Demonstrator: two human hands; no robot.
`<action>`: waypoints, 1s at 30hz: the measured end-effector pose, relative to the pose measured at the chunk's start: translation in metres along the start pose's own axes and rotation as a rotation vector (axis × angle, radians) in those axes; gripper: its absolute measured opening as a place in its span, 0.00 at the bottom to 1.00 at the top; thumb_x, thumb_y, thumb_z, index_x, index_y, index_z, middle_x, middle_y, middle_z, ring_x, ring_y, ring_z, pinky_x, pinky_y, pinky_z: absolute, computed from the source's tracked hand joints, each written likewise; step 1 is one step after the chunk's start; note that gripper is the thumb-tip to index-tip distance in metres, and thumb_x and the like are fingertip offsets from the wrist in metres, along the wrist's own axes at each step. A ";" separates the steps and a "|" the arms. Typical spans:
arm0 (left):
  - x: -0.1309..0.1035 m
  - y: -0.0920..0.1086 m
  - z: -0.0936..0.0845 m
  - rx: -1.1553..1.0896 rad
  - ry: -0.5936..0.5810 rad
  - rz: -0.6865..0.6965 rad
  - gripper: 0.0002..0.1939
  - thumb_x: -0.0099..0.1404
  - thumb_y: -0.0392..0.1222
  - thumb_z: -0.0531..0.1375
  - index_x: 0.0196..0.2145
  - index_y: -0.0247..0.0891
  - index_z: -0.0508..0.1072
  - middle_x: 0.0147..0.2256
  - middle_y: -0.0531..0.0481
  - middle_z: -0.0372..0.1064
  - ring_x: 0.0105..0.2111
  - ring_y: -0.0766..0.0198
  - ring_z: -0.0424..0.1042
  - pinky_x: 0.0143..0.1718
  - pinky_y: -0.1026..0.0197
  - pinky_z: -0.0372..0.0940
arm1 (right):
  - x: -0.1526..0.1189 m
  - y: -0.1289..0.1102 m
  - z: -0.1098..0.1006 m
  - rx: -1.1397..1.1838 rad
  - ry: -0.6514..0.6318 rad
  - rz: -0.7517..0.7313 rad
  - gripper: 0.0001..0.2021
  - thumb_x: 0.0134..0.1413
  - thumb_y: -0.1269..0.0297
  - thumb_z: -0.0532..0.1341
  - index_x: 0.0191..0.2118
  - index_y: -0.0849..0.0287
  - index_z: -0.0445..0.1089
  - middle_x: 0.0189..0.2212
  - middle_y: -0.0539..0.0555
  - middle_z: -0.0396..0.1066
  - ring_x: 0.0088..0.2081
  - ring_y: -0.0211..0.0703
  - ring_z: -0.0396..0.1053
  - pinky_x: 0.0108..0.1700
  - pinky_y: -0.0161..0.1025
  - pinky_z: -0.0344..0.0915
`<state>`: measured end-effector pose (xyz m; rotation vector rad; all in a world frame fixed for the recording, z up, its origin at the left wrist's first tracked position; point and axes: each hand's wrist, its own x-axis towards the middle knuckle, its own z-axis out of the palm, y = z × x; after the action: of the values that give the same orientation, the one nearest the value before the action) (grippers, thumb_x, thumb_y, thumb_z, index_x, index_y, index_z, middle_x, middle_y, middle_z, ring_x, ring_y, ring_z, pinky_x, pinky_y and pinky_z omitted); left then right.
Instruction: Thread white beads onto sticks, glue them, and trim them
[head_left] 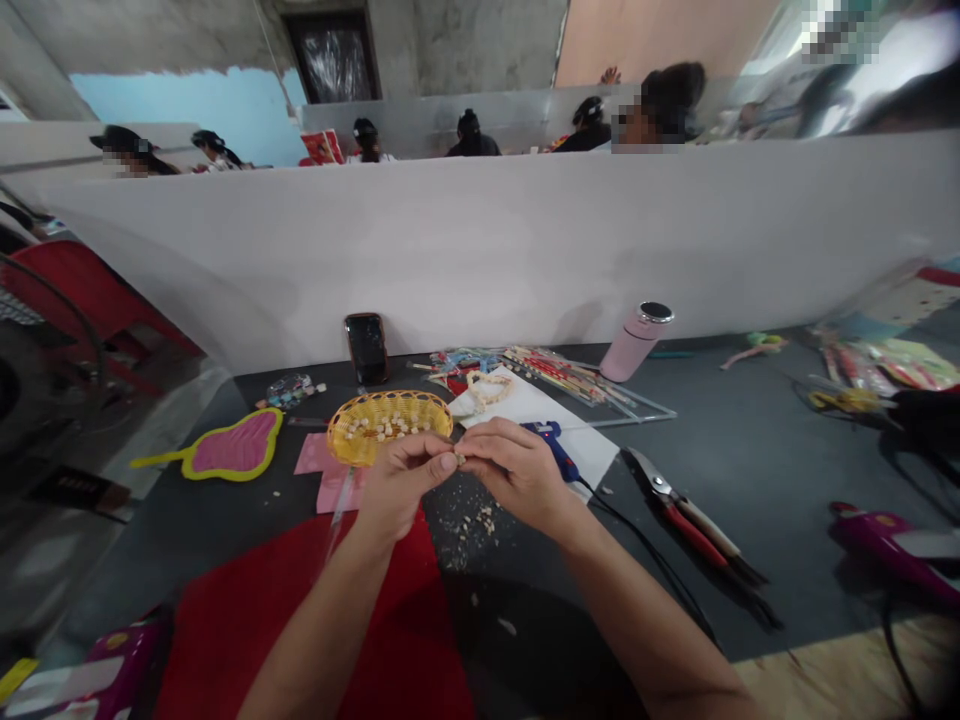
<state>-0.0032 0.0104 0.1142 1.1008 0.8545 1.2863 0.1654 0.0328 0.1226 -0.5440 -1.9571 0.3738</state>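
Pieces in basket; phone behind; glue gun, cutters right.

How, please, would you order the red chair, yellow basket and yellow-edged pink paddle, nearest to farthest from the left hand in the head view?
1. Yellow basket, just beyond the left hand.
2. Pink paddle, left of the basket.
3. Red chair, at the far left.

Site reads as a craft workshop: my dark table carries a glue gun, cutters and a basket; beyond the white partition I count several people against a rough, part-painted wall.
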 end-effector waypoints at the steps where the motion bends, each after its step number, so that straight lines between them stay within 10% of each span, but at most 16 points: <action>1: 0.000 0.000 0.001 -0.007 0.012 -0.007 0.07 0.51 0.41 0.67 0.24 0.35 0.75 0.23 0.52 0.66 0.24 0.70 0.59 0.26 0.65 0.55 | 0.000 0.000 0.000 -0.001 0.009 -0.005 0.08 0.55 0.72 0.59 0.40 0.55 0.71 0.35 0.55 0.73 0.39 0.41 0.71 0.41 0.40 0.71; 12: 0.001 0.004 0.011 -0.293 0.029 -0.221 0.09 0.50 0.42 0.67 0.24 0.34 0.74 0.23 0.52 0.66 0.23 0.71 0.62 0.26 0.67 0.58 | 0.000 -0.003 0.005 0.026 -0.047 0.106 0.14 0.54 0.71 0.59 0.48 0.55 0.67 0.40 0.56 0.70 0.44 0.42 0.68 0.45 0.41 0.69; 20: 0.002 0.003 0.002 0.109 0.072 0.001 0.09 0.56 0.45 0.63 0.28 0.36 0.75 0.21 0.54 0.63 0.24 0.70 0.60 0.26 0.66 0.55 | -0.001 0.001 0.003 -0.123 -0.017 0.083 0.12 0.55 0.71 0.58 0.45 0.54 0.69 0.40 0.56 0.71 0.43 0.42 0.69 0.45 0.43 0.69; 30: 0.004 0.007 -0.003 -0.045 0.043 -0.125 0.10 0.52 0.43 0.66 0.31 0.35 0.77 0.26 0.51 0.68 0.23 0.72 0.61 0.26 0.67 0.57 | -0.002 0.002 0.004 -0.047 -0.008 0.111 0.14 0.55 0.70 0.59 0.48 0.54 0.67 0.41 0.55 0.70 0.44 0.42 0.68 0.47 0.42 0.68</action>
<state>-0.0080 0.0148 0.1205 0.9725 0.9082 1.2224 0.1625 0.0330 0.1183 -0.6846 -1.9525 0.4011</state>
